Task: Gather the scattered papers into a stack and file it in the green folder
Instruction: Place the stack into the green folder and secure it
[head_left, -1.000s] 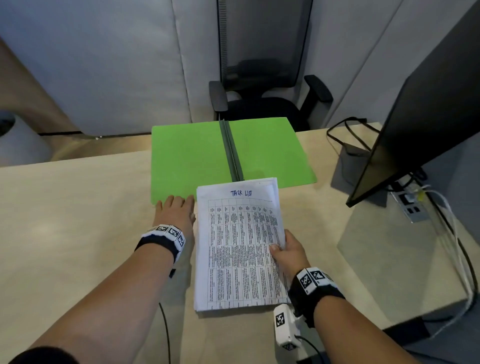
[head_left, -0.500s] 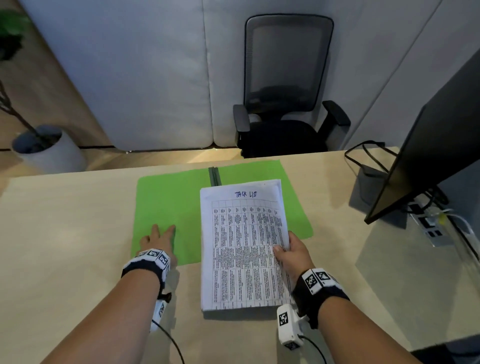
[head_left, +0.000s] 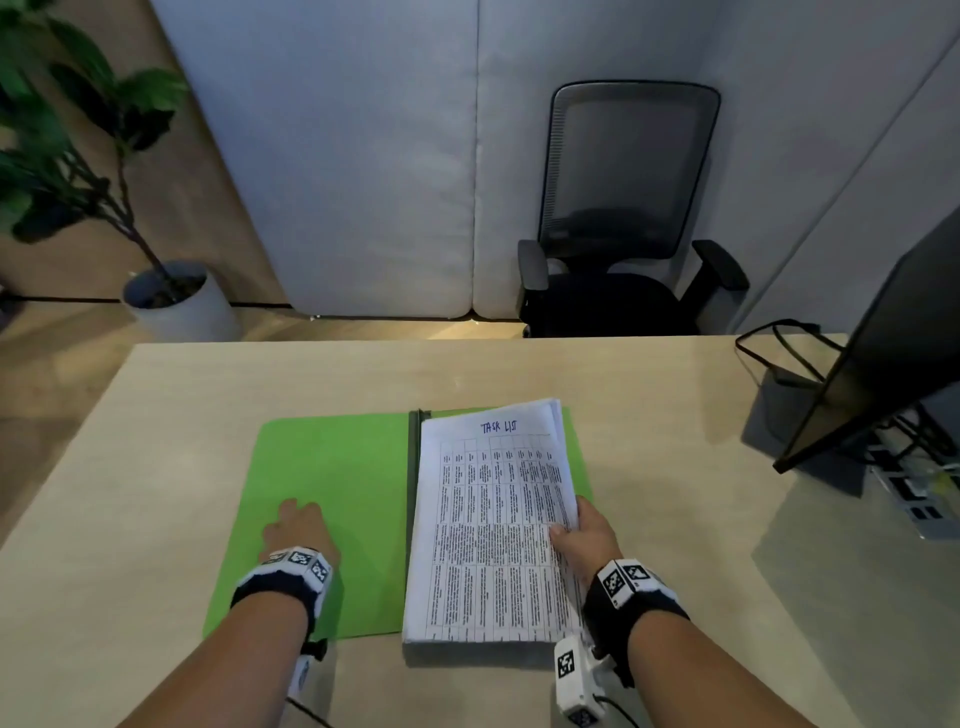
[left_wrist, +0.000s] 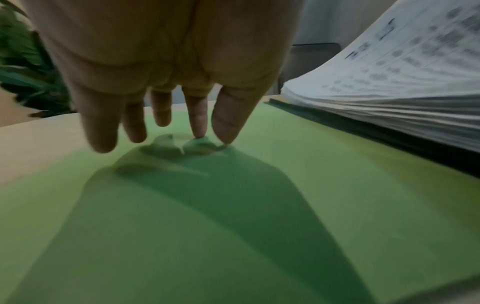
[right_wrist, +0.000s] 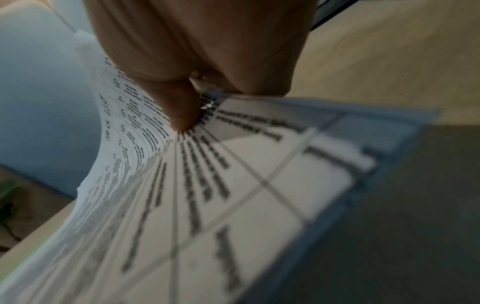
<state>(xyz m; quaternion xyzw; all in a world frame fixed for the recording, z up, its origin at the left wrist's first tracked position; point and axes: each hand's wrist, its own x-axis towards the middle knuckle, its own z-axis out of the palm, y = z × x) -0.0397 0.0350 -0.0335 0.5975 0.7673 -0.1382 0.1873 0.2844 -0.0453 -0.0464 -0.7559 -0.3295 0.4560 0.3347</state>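
The green folder (head_left: 337, 483) lies open flat on the desk, its dark spine (head_left: 414, 467) running down the middle. A thick stack of printed papers (head_left: 488, 530), titled "Task List" on top, covers the folder's right half and overhangs its near edge. My right hand (head_left: 582, 535) grips the stack's right edge, thumb on top (right_wrist: 179, 111), and the sheets (right_wrist: 182, 205) bow upward. My left hand (head_left: 298, 527) rests on the folder's left half with straight fingers (left_wrist: 197, 115), fingertips touching the green cover (left_wrist: 233, 226). The stack's side (left_wrist: 389, 107) rises to its right.
A black monitor (head_left: 893, 332) with cables and a power strip (head_left: 919, 499) stands at the desk's right. An office chair (head_left: 623, 218) sits beyond the far edge, against grey partitions. A potted plant (head_left: 104, 208) stands on the floor at far left.
The stack has moved forward and right, from the bare desk onto the folder's right half. My left hand has moved onto the folder's left half. The head view has tilted upward.
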